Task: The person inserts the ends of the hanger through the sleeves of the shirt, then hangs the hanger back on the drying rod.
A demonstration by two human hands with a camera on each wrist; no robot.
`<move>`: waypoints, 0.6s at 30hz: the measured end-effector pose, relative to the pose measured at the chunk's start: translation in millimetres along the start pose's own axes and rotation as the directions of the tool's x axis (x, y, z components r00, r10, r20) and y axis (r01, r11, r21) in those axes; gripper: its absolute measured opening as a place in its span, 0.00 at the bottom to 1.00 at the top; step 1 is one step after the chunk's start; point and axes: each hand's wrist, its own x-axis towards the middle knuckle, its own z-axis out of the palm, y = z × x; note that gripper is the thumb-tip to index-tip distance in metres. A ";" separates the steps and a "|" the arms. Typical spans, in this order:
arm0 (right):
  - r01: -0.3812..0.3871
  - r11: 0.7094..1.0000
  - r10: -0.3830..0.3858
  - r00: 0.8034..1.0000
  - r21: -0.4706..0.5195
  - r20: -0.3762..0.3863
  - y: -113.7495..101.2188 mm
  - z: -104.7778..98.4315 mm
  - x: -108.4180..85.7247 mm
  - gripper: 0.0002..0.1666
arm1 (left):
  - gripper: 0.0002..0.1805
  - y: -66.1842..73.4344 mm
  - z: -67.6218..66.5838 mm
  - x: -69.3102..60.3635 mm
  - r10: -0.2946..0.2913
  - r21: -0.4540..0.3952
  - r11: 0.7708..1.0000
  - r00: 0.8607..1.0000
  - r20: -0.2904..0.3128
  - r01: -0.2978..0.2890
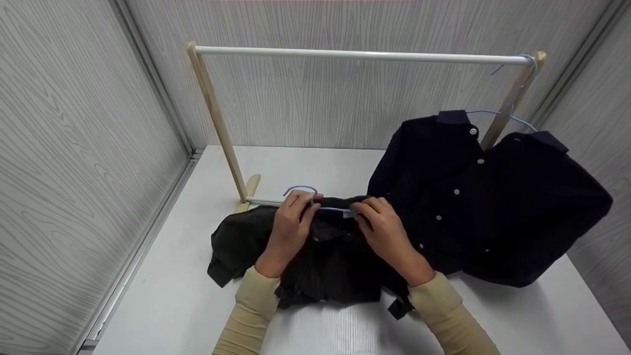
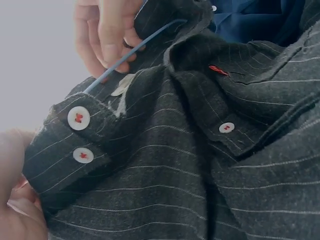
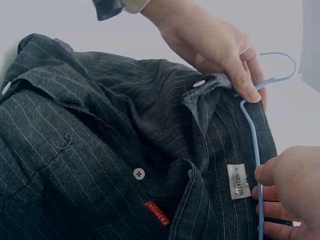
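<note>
A dark pinstriped shirt (image 1: pixel 340 271) lies on the table with its collar toward the rack. A thin blue clothes hanger (image 3: pixel 253 132) runs along the inside of its collar, the hook (image 1: pixel 300 187) sticking out beyond the left hand. My left hand (image 1: pixel 288 227) pinches the hanger near its hook together with the collar edge. On the other side my right hand (image 1: pixel 387 229) grips the hanger's wire at the collar, thumb against the wire beside the white label (image 3: pixel 239 181). White buttons with red thread (image 2: pixel 78 118) show on the shirt front in the left wrist view.
A wooden rack with a white rail (image 1: pixel 355 53) spans the back of the table (image 1: pixel 162 291). At its right end a navy shirt (image 1: pixel 522 197) hangs on another blue hanger (image 1: pixel 483 111), close beside my right hand. Grey patterned panels (image 1: pixel 74 148) enclose the table.
</note>
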 end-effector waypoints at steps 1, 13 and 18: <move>0.006 1.000 -0.006 1.000 0.000 0.001 0.7 0.8 0.0 0.10 | 0.09 -0.5 -0.4 -0.5 0.005 -0.004 1.000 1.000 0.012 -0.005; 0.015 0.999 -0.016 0.999 -0.029 -0.045 4.1 -1.7 -1.0 0.05 | 0.23 -16.2 -22.2 -11.7 -0.021 0.089 0.996 0.969 0.245 -0.001; 0.015 0.999 -0.017 0.999 -0.035 -0.046 6.1 -5.1 -0.7 0.05 | 0.16 -23.0 -27.8 -15.1 0.023 0.153 0.986 0.971 0.240 -0.062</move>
